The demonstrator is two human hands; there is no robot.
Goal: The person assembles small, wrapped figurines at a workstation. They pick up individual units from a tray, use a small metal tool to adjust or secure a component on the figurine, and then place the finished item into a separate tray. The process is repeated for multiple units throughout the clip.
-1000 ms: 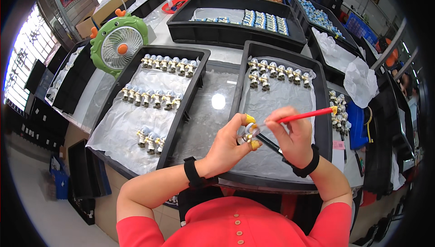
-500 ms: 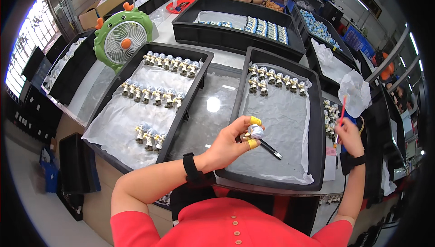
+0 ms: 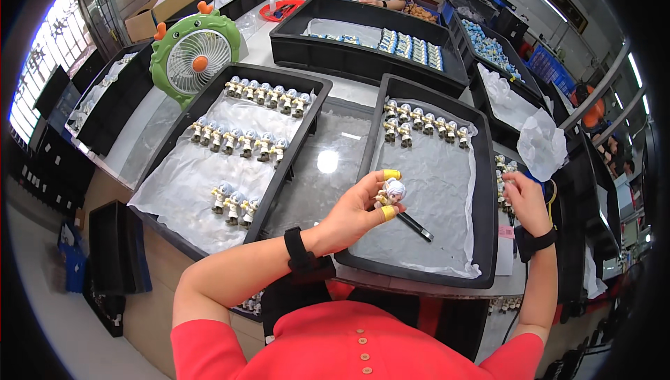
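I have the left hand pinching a figurine above the near left part of the right tray. My right hand is beyond that tray's right wall, fingers curled beside clustered figures; I cannot tell whether it grips anything.

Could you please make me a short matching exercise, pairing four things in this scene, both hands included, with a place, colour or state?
1. left hand
2. fan
3. right hand
4. dish

A. by the figurine cluster outside the right tray
B. red, near the far tray
C. wearing yellow finger covers, holding a figurine
D. green, with an orange centre

Pairs: 1-C, 2-D, 3-A, 4-B
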